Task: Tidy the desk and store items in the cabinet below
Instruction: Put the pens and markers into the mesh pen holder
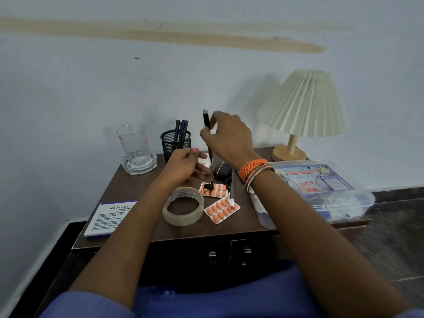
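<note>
Right hand (229, 136) raised over the far middle of the desk (142, 180), grip pinched round a black pen (206, 119) held roughly upright, just right of the mesh pen holder (175, 143) (more pens in it). Left hand (183, 167) hovers low beside it, fingers loosely spread, holding nothing. Tape roll (183, 206) and two orange pill strips (221, 211) lie near-centre; stamp pad box (110, 216) near-left, first aid box (321, 189) right, lamp (302, 111) far right, glass (134, 145) far left.
</note>
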Demonstrator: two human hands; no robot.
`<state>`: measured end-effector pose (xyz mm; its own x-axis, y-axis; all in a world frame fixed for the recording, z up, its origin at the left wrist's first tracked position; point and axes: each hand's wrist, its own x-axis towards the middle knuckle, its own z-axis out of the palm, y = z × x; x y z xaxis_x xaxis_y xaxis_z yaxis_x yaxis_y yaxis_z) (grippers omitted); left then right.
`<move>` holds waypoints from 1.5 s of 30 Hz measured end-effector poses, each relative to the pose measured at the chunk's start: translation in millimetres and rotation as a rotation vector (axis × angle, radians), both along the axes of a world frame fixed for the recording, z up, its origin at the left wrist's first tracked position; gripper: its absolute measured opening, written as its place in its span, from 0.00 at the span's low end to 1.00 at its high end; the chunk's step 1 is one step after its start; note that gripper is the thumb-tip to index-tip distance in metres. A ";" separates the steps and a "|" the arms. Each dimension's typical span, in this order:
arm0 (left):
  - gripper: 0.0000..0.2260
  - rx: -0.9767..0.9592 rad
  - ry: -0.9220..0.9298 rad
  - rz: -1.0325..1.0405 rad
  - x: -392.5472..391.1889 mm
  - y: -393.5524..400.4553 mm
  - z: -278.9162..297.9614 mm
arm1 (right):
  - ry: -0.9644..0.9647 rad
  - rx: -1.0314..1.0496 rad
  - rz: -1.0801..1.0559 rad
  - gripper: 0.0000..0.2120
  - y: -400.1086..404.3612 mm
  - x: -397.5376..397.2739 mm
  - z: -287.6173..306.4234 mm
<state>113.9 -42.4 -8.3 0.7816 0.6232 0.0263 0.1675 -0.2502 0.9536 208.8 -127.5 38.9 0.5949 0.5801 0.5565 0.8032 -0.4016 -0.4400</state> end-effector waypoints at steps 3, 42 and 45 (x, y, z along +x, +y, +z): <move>0.22 -0.243 -0.061 0.089 -2.0 -1.6 11.5 | -0.172 0.122 0.156 0.10 4.0 -6.3 -6.0; 0.10 0.086 -0.007 0.010 -17.5 5.6 8.5 | 1.088 0.756 0.495 0.09 19.1 13.0 -10.8; 0.11 0.091 -0.010 0.008 -16.5 4.6 8.8 | 1.105 0.824 0.498 0.09 16.9 13.2 -8.4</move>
